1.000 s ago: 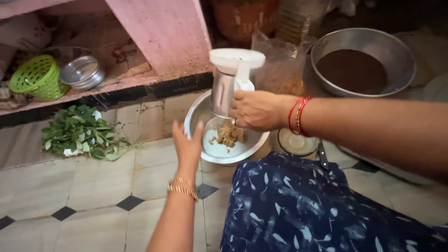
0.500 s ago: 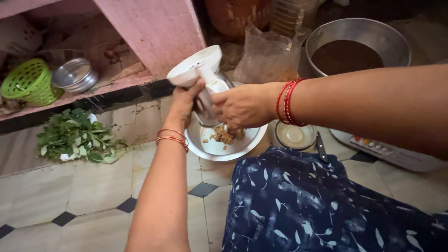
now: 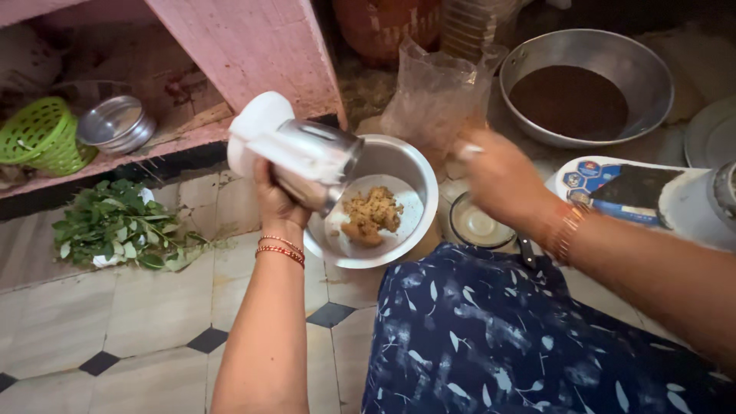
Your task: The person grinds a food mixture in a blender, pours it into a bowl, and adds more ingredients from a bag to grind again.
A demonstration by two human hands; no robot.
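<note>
My lap, in blue leaf-print cloth, fills the near edge, over a pale tiled floor with small black diamonds. My left hand is wrapped tight around the steel grinder jar, which lies tipped almost on its side, its white base to the left and its open mouth over the steel bowl. A clump of brown ground paste sits on the bowl's pale bottom. Half a second ago both my hands held the jar nearly upright; now my right hand has let go and hangs blurred to the right of the bowl, fingers loosely curled, holding nothing I can make out. Just beyond it a small round glass dish rests on the floor. To the left lies a heap of green leaves. Farther back stand a crumpled plastic bag, a wide steel pan of dark powder, and a pink shelf sheltering a green basket.
</note>
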